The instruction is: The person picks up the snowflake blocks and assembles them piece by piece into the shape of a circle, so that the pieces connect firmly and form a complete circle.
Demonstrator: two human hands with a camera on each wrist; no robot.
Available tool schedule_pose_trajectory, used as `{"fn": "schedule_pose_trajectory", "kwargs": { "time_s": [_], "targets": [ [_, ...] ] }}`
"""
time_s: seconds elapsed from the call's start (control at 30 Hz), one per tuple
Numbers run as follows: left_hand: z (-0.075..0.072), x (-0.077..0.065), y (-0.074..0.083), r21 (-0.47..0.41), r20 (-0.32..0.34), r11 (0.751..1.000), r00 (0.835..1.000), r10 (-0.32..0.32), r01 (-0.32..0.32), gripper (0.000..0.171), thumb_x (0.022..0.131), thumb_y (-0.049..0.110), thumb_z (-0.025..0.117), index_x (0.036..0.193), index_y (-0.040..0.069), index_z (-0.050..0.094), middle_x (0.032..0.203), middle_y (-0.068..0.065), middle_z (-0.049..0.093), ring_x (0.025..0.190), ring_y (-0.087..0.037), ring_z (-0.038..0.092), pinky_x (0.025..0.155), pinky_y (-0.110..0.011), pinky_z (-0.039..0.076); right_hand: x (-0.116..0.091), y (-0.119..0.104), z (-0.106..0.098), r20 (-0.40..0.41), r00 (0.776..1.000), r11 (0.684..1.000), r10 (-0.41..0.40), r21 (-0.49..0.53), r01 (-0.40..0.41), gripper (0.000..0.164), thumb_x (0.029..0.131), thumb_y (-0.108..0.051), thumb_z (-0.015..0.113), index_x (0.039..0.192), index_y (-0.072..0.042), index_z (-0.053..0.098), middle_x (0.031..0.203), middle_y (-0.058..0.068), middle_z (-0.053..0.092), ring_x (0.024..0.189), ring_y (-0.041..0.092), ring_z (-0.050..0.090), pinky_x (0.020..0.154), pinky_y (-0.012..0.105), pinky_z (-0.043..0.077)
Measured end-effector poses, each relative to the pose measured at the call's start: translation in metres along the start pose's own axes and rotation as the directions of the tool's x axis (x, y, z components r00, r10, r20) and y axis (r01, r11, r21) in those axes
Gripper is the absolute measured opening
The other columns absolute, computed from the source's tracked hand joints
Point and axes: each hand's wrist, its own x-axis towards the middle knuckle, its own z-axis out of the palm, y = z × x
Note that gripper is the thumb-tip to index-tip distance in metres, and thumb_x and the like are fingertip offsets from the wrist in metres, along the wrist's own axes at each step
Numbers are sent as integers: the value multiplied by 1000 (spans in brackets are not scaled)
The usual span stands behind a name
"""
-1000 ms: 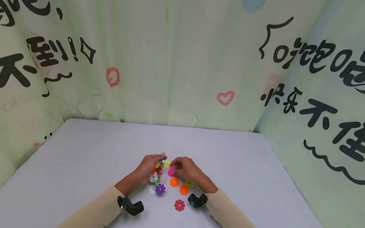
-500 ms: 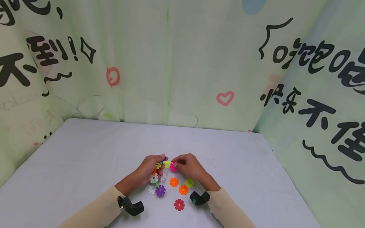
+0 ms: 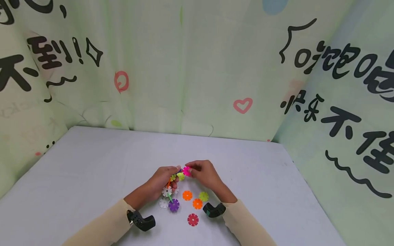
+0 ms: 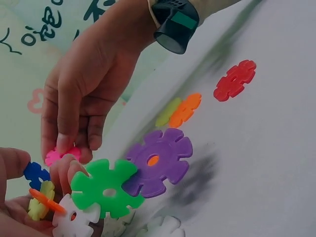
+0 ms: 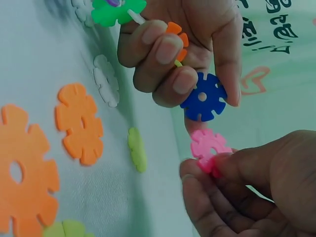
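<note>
My left hand (image 3: 164,177) grips a chain of slotted plastic flower discs joined edge to edge. In the left wrist view the chain runs from a purple disc (image 4: 170,160) through a green disc (image 4: 94,185), a white disc (image 4: 66,227), an orange disc (image 4: 47,201) and a yellow disc (image 4: 38,210) to a blue disc (image 4: 36,174). The thumb and fingers hold it near the blue end. Between thumb and fingertips, my right hand (image 3: 205,175) pinches a pink disc (image 5: 202,145). Its rim is close below the blue disc in the right wrist view. The curled left fingers partly hide the chain's middle.
Loose discs lie on the white table (image 3: 123,153): an orange disc (image 3: 187,195), another orange disc (image 3: 197,204), a yellow-green disc (image 3: 203,196), a red disc (image 3: 193,219) and a white disc (image 3: 163,203). Another yellow-green disc (image 3: 181,176) lies beside the left fingers. Printed curtains surround the table.
My right hand has lifted the pink disc from among the loose discs, moving it away from me and up to the blue end of the chain. The left hand has barely moved.
</note>
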Motion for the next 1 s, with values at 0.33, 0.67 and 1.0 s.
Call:
{"fn": "schedule_pose_trajectory", "kwargs": {
  "time_s": [0.33, 0.67, 1.0],
  "targets": [
    [2, 0, 1, 23, 3, 1000, 1000, 14, -14, 46, 101, 33, 51, 127, -4, 52, 80, -7, 52, 60, -15, 48, 57, -23, 47, 2, -8, -2, -110, 994, 993, 20, 118, -7, 20, 93, -3, 63, 111, 1, 70, 93, 8, 67, 70, 17, 65, 69, 32, 56],
    [6, -2, 4, 48, -3, 998, 999, 34, -33, 43, 101, 35, 50, 124, -2, 53, 86, -10, 54, 61, -16, 51, 58, -24, 49, 0, -11, -2, -64, 997, 981, 39, 190, -26, 17, 93, -6, 64, 107, 0, 71, 90, 7, 70, 73, 19, 66, 70, 29, 56],
    [5, -2, 4, 84, -7, 995, 998, 57, -57, 40, 102, 35, 49, 119, -1, 55, 88, -13, 54, 64, -18, 50, 59, -25, 49, -2, -8, -2, 29, 998, 982, -58, 184, 52, 24, 96, -2, 58, 118, 3, 67, 92, 10, 70, 75, 34, 65, 71, 29, 55]
  ]
}}
